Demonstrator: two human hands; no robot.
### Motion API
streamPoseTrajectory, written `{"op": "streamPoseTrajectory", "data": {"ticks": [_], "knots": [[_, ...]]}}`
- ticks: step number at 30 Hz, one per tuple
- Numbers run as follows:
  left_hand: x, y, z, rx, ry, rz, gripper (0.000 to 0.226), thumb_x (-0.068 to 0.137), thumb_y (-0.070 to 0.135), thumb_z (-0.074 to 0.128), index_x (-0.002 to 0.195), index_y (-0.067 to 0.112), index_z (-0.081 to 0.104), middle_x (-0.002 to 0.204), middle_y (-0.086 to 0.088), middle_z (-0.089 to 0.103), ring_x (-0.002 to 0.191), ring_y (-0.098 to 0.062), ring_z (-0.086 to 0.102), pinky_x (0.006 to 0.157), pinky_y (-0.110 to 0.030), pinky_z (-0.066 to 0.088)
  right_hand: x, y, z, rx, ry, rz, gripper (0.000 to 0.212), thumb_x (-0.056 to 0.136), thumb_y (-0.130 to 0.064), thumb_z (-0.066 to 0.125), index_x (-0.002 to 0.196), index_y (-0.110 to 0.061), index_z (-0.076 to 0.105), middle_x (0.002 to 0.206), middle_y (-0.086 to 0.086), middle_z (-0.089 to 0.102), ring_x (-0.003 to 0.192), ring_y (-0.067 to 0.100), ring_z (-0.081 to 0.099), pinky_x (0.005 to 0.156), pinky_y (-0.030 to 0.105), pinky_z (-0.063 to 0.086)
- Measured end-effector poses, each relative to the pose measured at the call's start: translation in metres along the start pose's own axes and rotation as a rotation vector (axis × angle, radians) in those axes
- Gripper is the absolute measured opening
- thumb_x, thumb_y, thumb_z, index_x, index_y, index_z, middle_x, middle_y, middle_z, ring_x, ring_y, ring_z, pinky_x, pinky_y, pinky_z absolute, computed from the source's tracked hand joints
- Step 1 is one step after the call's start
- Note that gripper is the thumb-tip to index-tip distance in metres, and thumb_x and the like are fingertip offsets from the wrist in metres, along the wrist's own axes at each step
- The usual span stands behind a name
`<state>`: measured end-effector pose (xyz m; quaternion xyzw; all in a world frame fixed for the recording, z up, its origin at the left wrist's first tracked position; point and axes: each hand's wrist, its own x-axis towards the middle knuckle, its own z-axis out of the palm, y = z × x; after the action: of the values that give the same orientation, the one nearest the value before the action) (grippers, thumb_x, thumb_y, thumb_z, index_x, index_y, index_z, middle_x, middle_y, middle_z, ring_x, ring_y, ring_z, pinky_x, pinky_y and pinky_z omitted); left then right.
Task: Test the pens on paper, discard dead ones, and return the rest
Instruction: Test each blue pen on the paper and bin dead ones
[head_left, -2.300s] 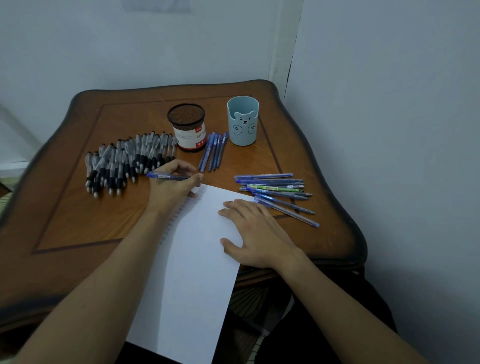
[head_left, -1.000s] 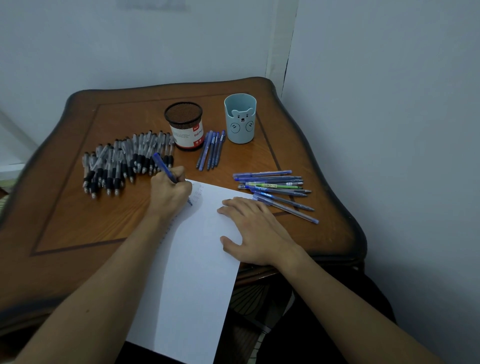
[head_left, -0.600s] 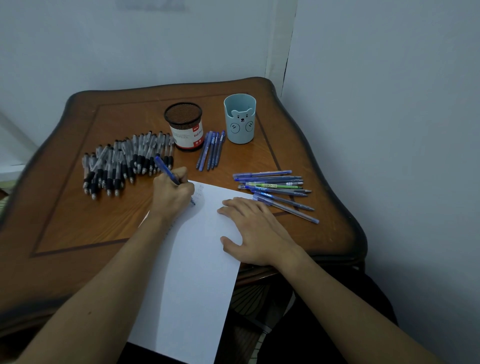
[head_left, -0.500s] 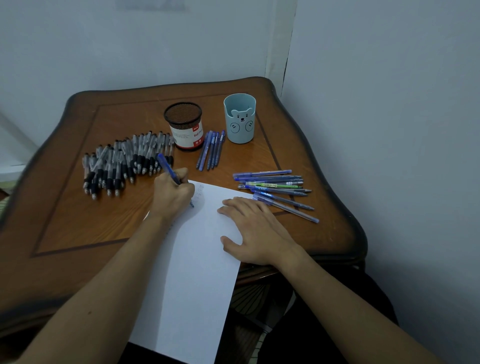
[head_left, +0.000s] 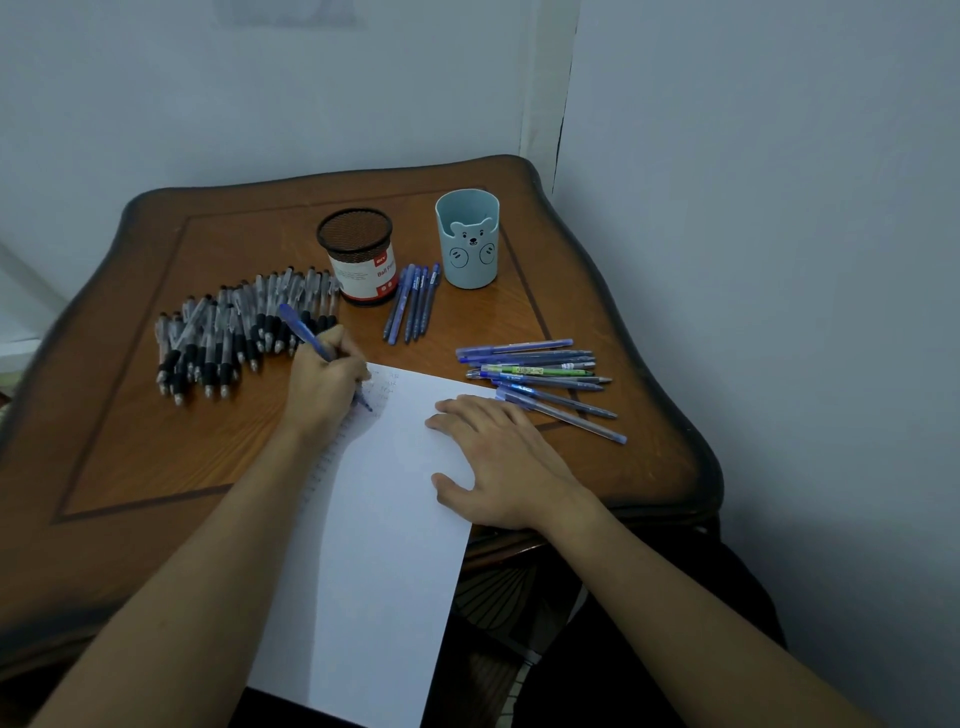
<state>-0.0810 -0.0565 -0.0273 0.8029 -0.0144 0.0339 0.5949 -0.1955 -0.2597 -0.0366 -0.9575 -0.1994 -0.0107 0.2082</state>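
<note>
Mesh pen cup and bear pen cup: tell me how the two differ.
The mesh pen cup is black wire with a red and white label; the bear pen cup is solid pale blue with a bear face. The mesh pen cup's rim is level; the bear pen cup's dips in front. The mesh pen cup stands left of the bear pen cup. Both stand upright on the table, no pens sticking out.

Dim, bluish light (soft shadows only); wide-angle bending at edges.
</note>
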Motion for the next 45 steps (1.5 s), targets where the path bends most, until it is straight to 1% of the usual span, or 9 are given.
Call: {"op": "streamPoseTrajectory", "data": {"ticks": [3,7,12,18,22,25,27,39,45], "knots": [[0.002,0.003,0.001,-0.078,-0.020,-0.022,0.009,0.101,0.010,0.052,0.092,0.013,0.052,0.067,-0.005,0.042,0.045,-0.014,0.038,0.042,-0.026,0.035,0.000,0.000,0.000,0.007,-0.004,0.000,0.061,0.093,-0.052,0.054,0.147,-0.026,0.041,0.158,-0.006,0.033,0.146,0.012,0.023,0.120,0.038,0.011],[0.002,0.002,0.001,0.030,-0.024,-0.023,0.041,0.103,0.052,0.044,0.112,0.013,0.053,0.053,-0.004,0.044,0.039,-0.017,0.040,0.043,-0.029,0.038,0.000,0.000,-0.001,0.003,-0.005,0.003,0.061,0.093,-0.052,0.053,0.147,-0.026,0.041,0.159,-0.005,0.033,0.146,0.012,0.023,0.120,0.038,0.011],[0.004,0.012,0.004,0.127,-0.092,-0.063,0.037,0.105,0.048,0.043,0.095,0.025,0.070,0.052,-0.003,0.055,0.043,-0.015,0.046,0.043,-0.025,0.039,0.000,0.000,0.000,0.002,-0.002,0.001,0.062,0.093,-0.053,0.053,0.147,-0.027,0.041,0.158,-0.006,0.033,0.146,0.012,0.023,0.120,0.038,0.011],[0.017,0.023,0.015,0.164,-0.188,-0.132,0.035,0.102,0.039,0.055,0.089,0.011,0.072,0.059,-0.005,0.057,0.050,-0.015,0.048,0.055,-0.031,0.043,0.000,0.001,0.000,0.005,0.011,-0.008,0.062,0.092,-0.052,0.053,0.147,-0.026,0.042,0.158,-0.005,0.034,0.146,0.013,0.025,0.120,0.039,0.014],[0.031,0.029,0.029,0.289,-0.169,-0.125,0.032,0.102,0.044,0.054,0.103,0.017,0.072,0.071,-0.003,0.060,0.057,-0.014,0.053,0.055,-0.029,0.049,0.000,0.001,0.001,0.006,0.015,-0.008,0.062,0.092,-0.052,0.054,0.147,-0.026,0.042,0.158,-0.006,0.034,0.146,0.012,0.024,0.119,0.038,0.014],[0.047,0.031,0.039,0.491,-0.131,-0.098,0.035,0.105,0.037,0.047,0.126,0.018,0.068,0.091,-0.007,0.065,0.087,-0.024,0.061,0.082,-0.038,0.056,-0.001,0.001,0.002,0.005,0.025,-0.012,0.062,0.092,-0.051,0.054,0.146,-0.025,0.043,0.157,-0.005,0.036,0.146,0.013,0.025,0.119,0.038,0.015],[0.056,0.033,0.045,0.579,-0.106,-0.087,0.030,0.101,0.022,0.048,0.118,0.006,0.069,0.100,-0.015,0.066,0.099,-0.032,0.063,0.088,-0.043,0.056,-0.001,0.002,0.002,0.009,0.030,-0.008,0.061,0.092,-0.052,0.054,0.146,-0.025,0.043,0.157,-0.005,0.036,0.146,0.013,0.026,0.119,0.039,0.015],[0.063,0.029,0.068,0.560,0.098,0.167,0.036,0.089,-0.003,0.066,0.125,0.005,0.067,0.114,-0.019,0.067,0.105,-0.031,0.062,0.087,-0.040,0.053,-0.001,0.003,0.005,0.008,0.038,0.003,0.061,0.091,-0.054,0.054,0.145,-0.026,0.044,0.156,-0.006,0.037,0.146,0.013,0.026,0.119,0.036,0.014],[0.053,0.028,0.065,0.628,0.093,0.216,0.034,0.093,0.009,0.068,0.128,0.009,0.067,0.127,-0.013,0.064,0.115,-0.027,0.057,0.092,-0.037,0.048,-0.002,0.003,0.004,0.001,0.042,0.001,0.061,0.091,-0.053,0.053,0.145,-0.026,0.044,0.156,-0.005,0.037,0.146,0.013,0.025,0.119,0.037,0.015]]}}
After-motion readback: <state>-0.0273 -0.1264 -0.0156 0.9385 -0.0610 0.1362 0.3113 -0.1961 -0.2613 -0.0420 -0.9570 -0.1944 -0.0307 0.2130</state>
